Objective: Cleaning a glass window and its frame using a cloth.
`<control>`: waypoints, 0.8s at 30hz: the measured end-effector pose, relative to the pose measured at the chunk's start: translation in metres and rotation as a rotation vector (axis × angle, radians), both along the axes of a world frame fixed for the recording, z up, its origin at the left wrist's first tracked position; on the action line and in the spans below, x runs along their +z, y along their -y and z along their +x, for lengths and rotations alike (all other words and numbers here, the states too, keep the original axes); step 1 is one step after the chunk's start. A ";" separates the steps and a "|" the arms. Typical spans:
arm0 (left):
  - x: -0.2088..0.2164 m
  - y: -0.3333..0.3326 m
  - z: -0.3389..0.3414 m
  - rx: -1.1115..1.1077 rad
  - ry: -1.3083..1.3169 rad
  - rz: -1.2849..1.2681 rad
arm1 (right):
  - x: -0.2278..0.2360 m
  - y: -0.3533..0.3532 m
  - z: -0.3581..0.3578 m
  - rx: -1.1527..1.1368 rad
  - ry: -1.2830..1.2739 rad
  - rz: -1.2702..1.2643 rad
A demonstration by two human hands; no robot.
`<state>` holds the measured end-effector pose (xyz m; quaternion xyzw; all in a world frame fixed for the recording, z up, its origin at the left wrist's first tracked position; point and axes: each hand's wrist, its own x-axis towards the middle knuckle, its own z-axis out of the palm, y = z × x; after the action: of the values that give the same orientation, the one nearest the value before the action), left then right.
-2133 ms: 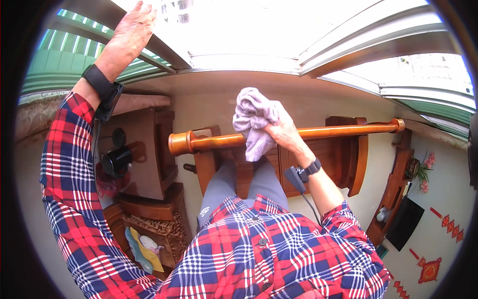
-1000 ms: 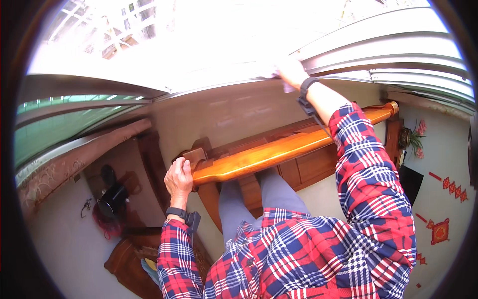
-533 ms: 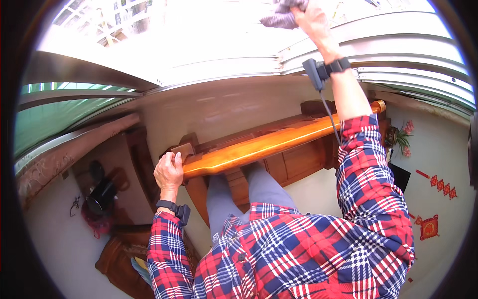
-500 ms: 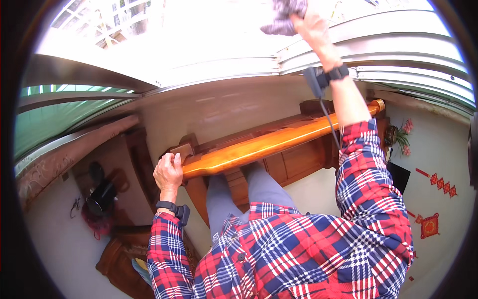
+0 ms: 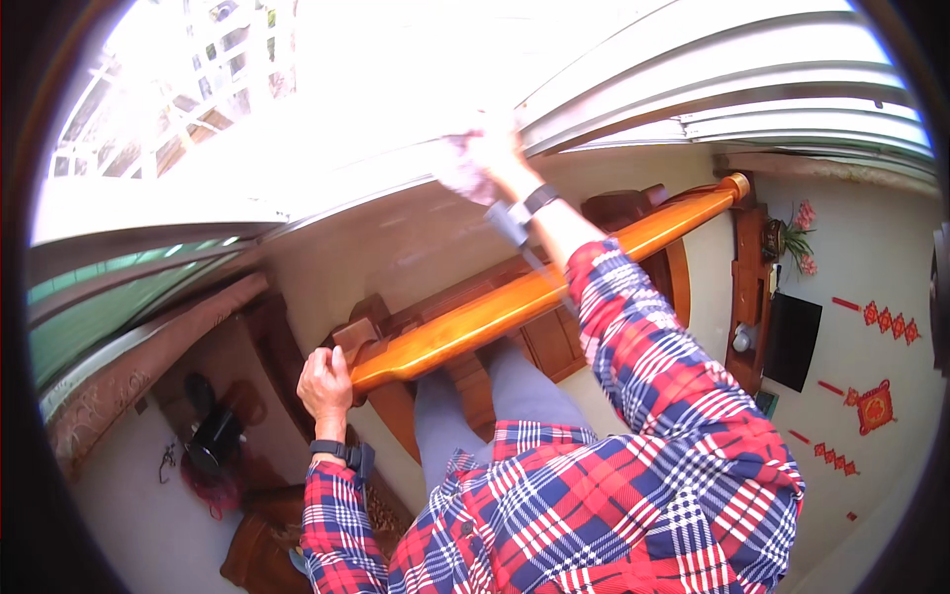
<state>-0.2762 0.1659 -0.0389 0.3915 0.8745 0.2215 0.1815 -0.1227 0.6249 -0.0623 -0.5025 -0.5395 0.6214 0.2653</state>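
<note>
At the left end of a glossy wooden bench's top rail (image 5: 485,319), my left hand (image 5: 325,386) is closed with its fingers curled over the wood. My right hand (image 5: 505,160) reaches forward to the bright window sill (image 5: 386,158), its fingers pressed round a bunched pale purplish cloth (image 5: 461,172). Glare and motion blur wash out the fingertips and part of the cloth. The cloth lies against or just over the sill's inner edge; contact cannot be made out. A dark strap with a small device sits on each wrist.
Sliding window frames (image 5: 732,89) run along the right, and a green-tinted pane (image 5: 129,267) stands at left above a drawn curtain (image 5: 168,356). To the right are a dark television (image 5: 793,342), a potted plant (image 5: 787,240) and red hanging ornaments (image 5: 875,408). A black kettle-like object (image 5: 215,441) is at left.
My right hand has swept the cloth left and back toward me, from the upper window area to the sill's edge. The left hand stays at the rail's end. The view has shifted slightly.
</note>
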 end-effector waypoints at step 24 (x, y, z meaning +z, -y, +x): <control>0.016 -0.003 0.003 0.001 -0.023 -0.026 | 0.101 0.108 0.228 0.309 0.818 0.817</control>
<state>-0.2731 0.1684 -0.0231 0.3914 0.8794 0.2056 0.1763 0.1050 0.5165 0.0392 -0.4741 -0.8598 0.1511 0.1144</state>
